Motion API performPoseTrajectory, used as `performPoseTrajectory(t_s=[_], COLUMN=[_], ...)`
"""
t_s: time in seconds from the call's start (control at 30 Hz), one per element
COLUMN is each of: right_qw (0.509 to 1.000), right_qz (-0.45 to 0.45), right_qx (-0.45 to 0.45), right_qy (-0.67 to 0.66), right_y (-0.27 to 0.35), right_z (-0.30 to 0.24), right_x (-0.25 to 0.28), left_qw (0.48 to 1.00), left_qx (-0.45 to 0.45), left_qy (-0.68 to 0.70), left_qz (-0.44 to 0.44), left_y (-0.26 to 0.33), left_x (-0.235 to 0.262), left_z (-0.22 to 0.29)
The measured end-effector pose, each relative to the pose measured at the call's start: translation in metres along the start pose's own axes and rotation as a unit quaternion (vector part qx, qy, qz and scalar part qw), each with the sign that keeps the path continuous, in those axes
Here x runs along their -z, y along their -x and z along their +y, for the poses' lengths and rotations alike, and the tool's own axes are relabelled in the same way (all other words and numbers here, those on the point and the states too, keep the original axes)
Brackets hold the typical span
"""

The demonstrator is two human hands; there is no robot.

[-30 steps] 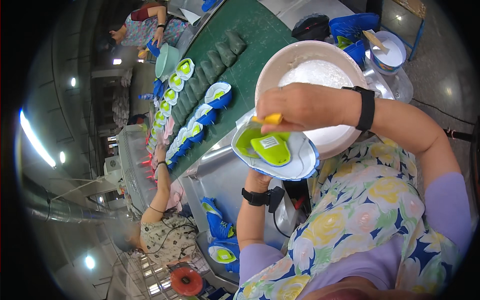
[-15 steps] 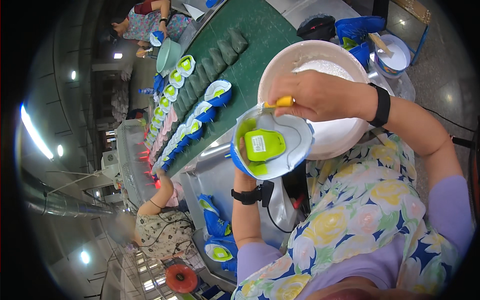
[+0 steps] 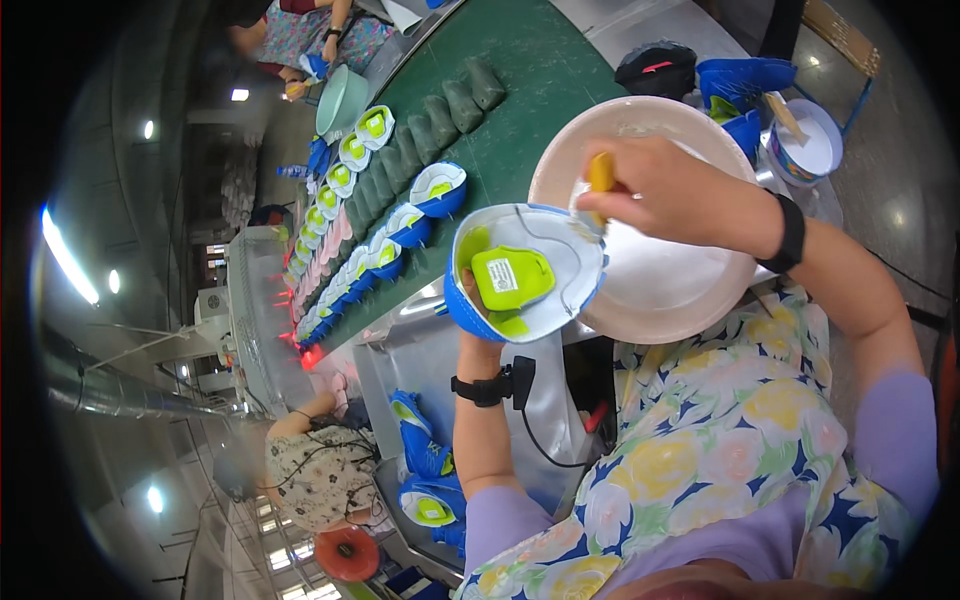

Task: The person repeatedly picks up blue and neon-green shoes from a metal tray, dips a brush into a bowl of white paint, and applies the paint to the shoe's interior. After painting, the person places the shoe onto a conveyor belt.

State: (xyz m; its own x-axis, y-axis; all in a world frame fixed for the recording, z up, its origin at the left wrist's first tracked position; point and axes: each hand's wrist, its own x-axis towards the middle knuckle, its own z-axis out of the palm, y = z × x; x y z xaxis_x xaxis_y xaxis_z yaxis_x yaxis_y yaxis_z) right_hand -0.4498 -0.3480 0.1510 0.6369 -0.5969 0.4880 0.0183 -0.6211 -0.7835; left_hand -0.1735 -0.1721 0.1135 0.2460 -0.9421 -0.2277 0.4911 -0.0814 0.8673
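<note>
My left hand holds a blue shoe upper from below, mostly hidden by it, the opening turned up. White lining and a lime-green padded piece with a white label show inside. My right hand is closed on a yellow-handled brush. Its bristle end is at the upper's right rim; whether it touches cannot be made out. Just behind and below my right hand stands a pale pink basin with white liquid in it.
A green conveyor belt carries rows of shoe uppers and dark shoe-shaped pieces. A tub with white contents stands at right. More blue uppers lie at lower left. Two people work across the belt.
The brush has moved from the upper's far rim to its right rim and its handle now stands upright. The upper has shifted slightly left. A co-worker's arm has drawn back from the belt.
</note>
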Motion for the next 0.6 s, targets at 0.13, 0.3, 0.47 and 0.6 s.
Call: performPoseTrajectory(t_s=[0.13,0.3,0.47,0.6], right_qw=[0.989,0.984,0.975,0.973], right_qz=[0.048,0.059,0.058,0.072], right_qx=[-0.135,-0.163,-0.209,-0.2], right_qy=[-0.04,-0.03,-0.037,-0.088], right_y=[0.024,0.078,0.1,0.117], right_z=[-0.001,0.001,0.01,0.022], right_x=[0.022,0.02,0.001,-0.003], left_qw=[0.987,0.98,0.967,0.911], left_qx=[-0.057,-0.036,-0.046,0.007], left_qy=[-0.038,-0.102,-0.154,-0.231], left_qz=[0.142,0.165,0.197,0.342], left_y=[-0.038,-0.128,-0.204,-0.186], left_x=[0.051,0.094,0.136,0.163], left_z=[0.002,-0.005,-0.028,-0.033])
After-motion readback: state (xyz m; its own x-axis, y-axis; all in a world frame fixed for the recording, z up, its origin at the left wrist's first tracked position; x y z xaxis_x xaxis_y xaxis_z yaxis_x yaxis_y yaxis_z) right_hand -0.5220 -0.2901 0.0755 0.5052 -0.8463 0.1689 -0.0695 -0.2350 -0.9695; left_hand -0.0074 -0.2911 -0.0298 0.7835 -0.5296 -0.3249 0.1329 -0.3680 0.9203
